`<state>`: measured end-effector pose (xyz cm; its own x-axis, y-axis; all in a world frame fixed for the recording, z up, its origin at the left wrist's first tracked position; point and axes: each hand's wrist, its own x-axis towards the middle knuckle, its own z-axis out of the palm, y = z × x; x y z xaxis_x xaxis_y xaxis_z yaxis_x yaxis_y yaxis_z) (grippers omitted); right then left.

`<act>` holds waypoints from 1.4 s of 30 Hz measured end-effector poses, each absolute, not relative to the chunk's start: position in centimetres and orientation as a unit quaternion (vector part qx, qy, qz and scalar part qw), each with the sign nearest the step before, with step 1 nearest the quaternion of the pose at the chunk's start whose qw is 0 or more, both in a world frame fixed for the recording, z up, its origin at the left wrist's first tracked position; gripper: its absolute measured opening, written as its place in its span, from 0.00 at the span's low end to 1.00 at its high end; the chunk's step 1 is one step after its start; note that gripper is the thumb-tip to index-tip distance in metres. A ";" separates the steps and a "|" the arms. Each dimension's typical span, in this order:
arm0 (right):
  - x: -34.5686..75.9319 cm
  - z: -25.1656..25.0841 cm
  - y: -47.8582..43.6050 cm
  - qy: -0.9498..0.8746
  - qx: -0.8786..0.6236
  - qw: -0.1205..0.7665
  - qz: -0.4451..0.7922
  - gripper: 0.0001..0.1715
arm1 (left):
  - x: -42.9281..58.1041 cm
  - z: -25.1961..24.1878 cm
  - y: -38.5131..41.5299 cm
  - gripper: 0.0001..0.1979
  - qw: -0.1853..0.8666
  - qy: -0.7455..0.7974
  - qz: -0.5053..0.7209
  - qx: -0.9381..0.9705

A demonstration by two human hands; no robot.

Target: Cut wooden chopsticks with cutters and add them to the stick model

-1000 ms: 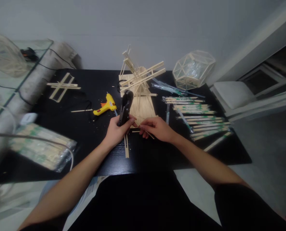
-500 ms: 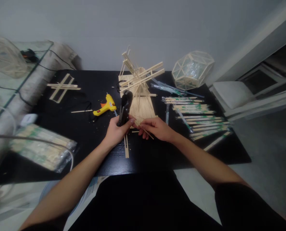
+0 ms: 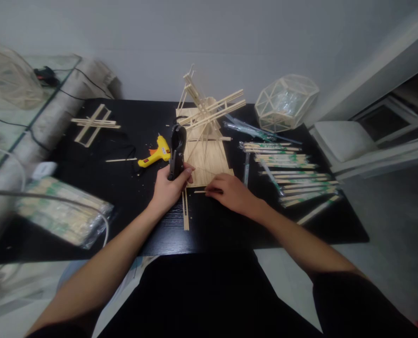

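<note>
Table: carries the stick-built model, its slatted base just beyond the hands. Black tool: upright, fingers of the left hand wrapped round its handle. Short stick: near the base's front edge, at the right hand; whether its fingers grip it cannot be told. Judgement: steady tool, light pinch, fingertips clear of the tool's head would serve best
</note>
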<state>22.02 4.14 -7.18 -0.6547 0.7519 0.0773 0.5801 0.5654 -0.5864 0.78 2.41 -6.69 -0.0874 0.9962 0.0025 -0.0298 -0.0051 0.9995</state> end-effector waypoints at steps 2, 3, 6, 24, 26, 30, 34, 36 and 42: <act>21.9 -7.3 4.0 -0.876 -0.383 0.144 0.255 0.05 | 0.8 -6.7 2.4 0.11 0.481 0.513 0.528 0.475; 21.8 -7.2 3.9 -0.878 -0.381 0.137 0.254 0.05 | 0.8 -6.8 2.4 0.11 0.479 0.514 0.526 0.478; 21.7 -7.0 3.7 -0.887 -0.371 0.122 0.247 0.09 | 0.7 -7.0 2.4 0.11 0.474 0.517 0.521 0.486; 21.9 -6.3 3.9 -0.674 -0.375 0.214 0.599 0.11 | 0.5 -7.2 2.3 0.13 0.453 0.518 0.500 0.526; 21.8 -6.4 4.0 -0.639 -0.383 0.219 0.630 0.11 | 0.5 -7.1 2.2 0.14 0.452 0.517 0.490 0.537; 21.5 -6.6 4.0 -0.590 -0.387 0.238 0.668 0.09 | 0.7 -6.9 2.2 0.12 0.431 0.521 0.479 0.560; 21.3 -7.0 4.1 -0.553 -0.367 0.257 0.703 0.08 | 0.7 -7.1 2.2 0.09 0.413 0.524 0.476 0.572; 21.2 -7.3 4.0 -0.529 -0.358 0.261 0.724 0.10 | 0.7 -7.2 2.3 0.09 0.417 0.523 0.468 0.577; 21.0 -7.5 3.8 -0.476 -0.343 0.264 0.765 0.14 | 0.6 -7.4 2.3 0.09 0.412 0.518 0.459 0.592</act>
<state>21.01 3.84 -7.53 -0.6248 0.7314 -0.2734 -0.0784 -0.4071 -0.9100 0.61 2.30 -7.36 0.0412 0.9923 0.1168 0.2358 -0.1232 0.9640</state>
